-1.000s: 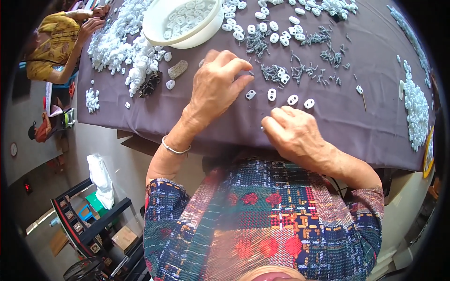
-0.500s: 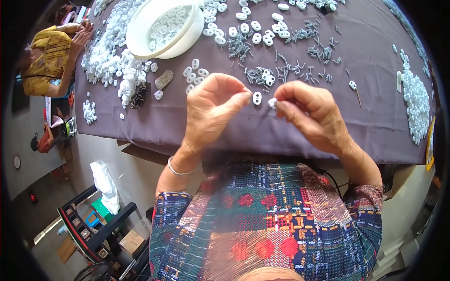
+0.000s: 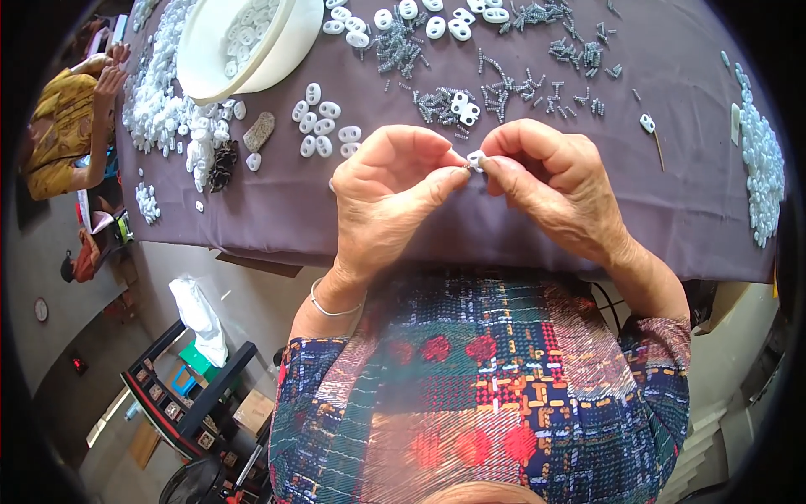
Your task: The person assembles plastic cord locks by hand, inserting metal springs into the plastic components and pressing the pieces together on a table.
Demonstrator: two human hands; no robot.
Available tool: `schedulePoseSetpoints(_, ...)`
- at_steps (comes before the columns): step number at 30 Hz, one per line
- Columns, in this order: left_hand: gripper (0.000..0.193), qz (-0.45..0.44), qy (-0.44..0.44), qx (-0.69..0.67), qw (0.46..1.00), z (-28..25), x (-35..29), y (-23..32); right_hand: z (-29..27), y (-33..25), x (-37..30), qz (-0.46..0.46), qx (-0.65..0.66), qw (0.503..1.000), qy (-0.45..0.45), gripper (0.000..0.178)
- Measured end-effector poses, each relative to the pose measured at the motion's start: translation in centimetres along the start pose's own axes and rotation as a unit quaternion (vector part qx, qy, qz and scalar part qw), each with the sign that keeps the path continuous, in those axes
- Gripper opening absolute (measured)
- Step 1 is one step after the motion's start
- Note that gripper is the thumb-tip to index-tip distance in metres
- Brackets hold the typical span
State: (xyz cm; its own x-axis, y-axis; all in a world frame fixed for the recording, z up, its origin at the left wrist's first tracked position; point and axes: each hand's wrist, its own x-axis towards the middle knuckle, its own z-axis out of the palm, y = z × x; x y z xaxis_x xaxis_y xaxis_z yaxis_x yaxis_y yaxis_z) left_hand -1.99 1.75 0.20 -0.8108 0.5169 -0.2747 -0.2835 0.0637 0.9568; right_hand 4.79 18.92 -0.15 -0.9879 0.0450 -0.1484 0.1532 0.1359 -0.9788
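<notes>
A small white plastic piece with two holes (image 3: 476, 160) is pinched between the thumb and fingers of my right hand (image 3: 558, 181). My left hand (image 3: 390, 197) meets it from the other side, its thumb and forefinger pressed together at the piece's edge. Something tiny and dark shows at those fingertips, too small to name. Just beyond the hands lie small metal springs (image 3: 437, 107) with a few white pieces (image 3: 464, 107) on top. To the left of these, several white two-hole pieces (image 3: 323, 127) lie loosely grouped, partly behind my left hand.
A white basin (image 3: 294, 50) holding more white pieces stands at the far left, beside a large heap of them (image 3: 159, 101). A stone (image 3: 259, 131) lies near it. More springs (image 3: 579, 59) are scattered farther back. At right are a thin stick (image 3: 658, 149) and another heap (image 3: 762, 181).
My hands have come together at the white piece, the right one moving in toward the left. The white piece that lay on the cloth between them no longer shows there. The view has shifted.
</notes>
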Motion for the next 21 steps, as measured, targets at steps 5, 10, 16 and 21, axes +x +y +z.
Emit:
schedulePoseSetpoints(5, 0.023, -0.009, 0.002, 0.026, 1.0, 0.1, 0.0, -0.1, 0.1, 0.3, 0.1, -0.013, -0.012, 1.0, -0.002, 0.009)
schedulePoseSetpoints(10, 0.022, -0.003, -0.001, 0.034, 0.999, 0.2, -0.1, -0.3, 0.3, 0.9, 0.0, -0.038, -0.022, 0.999, 0.008, 0.007)
schedulePoseSetpoints(16, 0.021, 0.014, 0.01, 0.062, 0.998, 0.3, -0.4, -0.7, 0.6, 1.1, 0.0, -0.06, -0.04, 0.997, 0.017, 0.005)
schedulePoseSetpoints(21, 0.02, 0.039, 0.013, 0.095, 0.995, 0.3, -0.5, -1.0, 0.7, 1.1, -0.1, -0.087, -0.058, 0.994, 0.024, 0.002)
